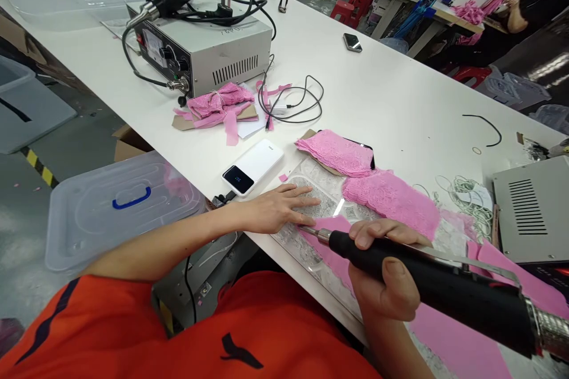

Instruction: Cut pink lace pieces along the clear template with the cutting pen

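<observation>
Head view: the left hand [280, 208] is laid palm down at the table's near edge, fingers spread wide over a clear patterned sheet [306, 180]; nothing is seen gripped by it. The forearm is stretched in from the left. By the right hand [384, 266], a black-handled pen-style tool [471, 302] is held in a closed grip, thumb and fingers wrapped around the handle. The shaft is slanted, with its metal tip [313, 233] pointed leftward, just beside the left thumb.

A flat pink fabric piece [331, 240] is placed between the hands, partly beneath the tip and reaching back under the right hand. Beyond the hands, two pink lace stacks are set in line: the farther one [340, 152] and the nearer one [395, 198]. A white power bank [253, 167] is placed near the left wrist.

Part of the fabric is hidden by the tool and right hand. The tool's rear end is cut off at the right border. Whether the fabric is touched by the tip cannot be told.
</observation>
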{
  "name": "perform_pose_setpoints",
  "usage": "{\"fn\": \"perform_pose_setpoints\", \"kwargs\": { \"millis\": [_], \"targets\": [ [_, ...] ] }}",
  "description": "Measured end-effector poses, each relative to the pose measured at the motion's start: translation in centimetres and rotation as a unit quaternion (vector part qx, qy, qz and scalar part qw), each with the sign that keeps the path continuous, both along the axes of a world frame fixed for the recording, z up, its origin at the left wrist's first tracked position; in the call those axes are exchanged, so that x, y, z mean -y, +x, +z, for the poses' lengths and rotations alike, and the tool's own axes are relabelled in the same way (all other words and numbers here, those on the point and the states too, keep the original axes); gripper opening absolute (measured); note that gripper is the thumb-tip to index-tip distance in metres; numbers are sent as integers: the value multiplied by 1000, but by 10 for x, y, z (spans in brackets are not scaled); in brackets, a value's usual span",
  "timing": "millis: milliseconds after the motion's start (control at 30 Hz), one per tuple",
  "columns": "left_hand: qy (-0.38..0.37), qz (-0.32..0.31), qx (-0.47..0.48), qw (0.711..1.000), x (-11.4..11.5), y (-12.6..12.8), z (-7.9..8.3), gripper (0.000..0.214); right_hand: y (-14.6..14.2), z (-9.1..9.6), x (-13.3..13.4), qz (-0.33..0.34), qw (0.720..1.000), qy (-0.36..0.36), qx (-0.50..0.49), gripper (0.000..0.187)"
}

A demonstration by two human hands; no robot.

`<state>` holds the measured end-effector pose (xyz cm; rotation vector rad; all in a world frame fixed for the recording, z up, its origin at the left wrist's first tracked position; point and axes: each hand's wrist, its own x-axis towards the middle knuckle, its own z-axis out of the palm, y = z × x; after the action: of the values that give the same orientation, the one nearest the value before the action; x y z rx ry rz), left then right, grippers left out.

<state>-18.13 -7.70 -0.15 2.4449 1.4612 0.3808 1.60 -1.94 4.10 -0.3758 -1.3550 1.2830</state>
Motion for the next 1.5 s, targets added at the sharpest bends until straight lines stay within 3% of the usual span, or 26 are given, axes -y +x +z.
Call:
{"fn": "perform_pose_setpoints", "kwargs": {
  "millis": [433,567,667,867,1033,1233,1500],
  "targets": [
    [4,4,1,1000,1,0,2,57,-1,0,0,19,1000,10,3,10],
    [8,9,9,1000,2,-1,1,62,5,5,-7,-9,1000,-1,-12,13],
    [36,21,17,999,6,2,2,53,20,9,-22,-62,998,-12,-26,13],
    [107,20,13,994,13,35,0,36,51,9,-51,-180,981,-30,-61,12],
    [170,47,12,984,5,72,-10,32,49,4,-55,-198,977,-38,-70,13],
    [185,47,-1,982,-5,103,-13,30,53,10,-58,-210,975,-29,-71,13],
    [152,21,-31,988,-17,127,-18,40,89,19,-65,-283,956,-14,-80,14]
  ]
}}
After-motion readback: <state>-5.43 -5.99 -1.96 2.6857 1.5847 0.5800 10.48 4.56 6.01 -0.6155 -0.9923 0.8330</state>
